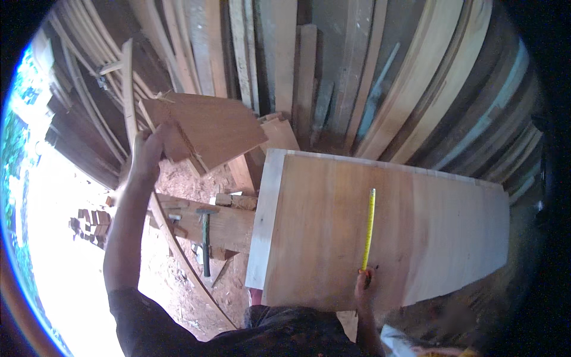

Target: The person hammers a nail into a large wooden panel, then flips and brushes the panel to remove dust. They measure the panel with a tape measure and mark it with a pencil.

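Note:
My left arm reaches out to the far left, where my left hand (148, 149) is closed at the edge of a brown piece of plywood (217, 125). The plywood is tilted, with a ragged, splintered left edge; my fingers are partly blurred. At the near edge of a large pale wooden panel (339, 220), my right hand (364, 278) grips a tape measure (368, 238). Its yellow blade is drawn out and lies across the panel, pointing away from me. The tape's case is mostly hidden in my hand.
A hammer (206, 241) with a dark handle lies by a wooden plank (232, 229) left of the panel. A thin curved strip (184, 265) runs beside it. Long boards (285, 59) lean along the back wall. Wood blocks (95, 220) are stacked at the far left.

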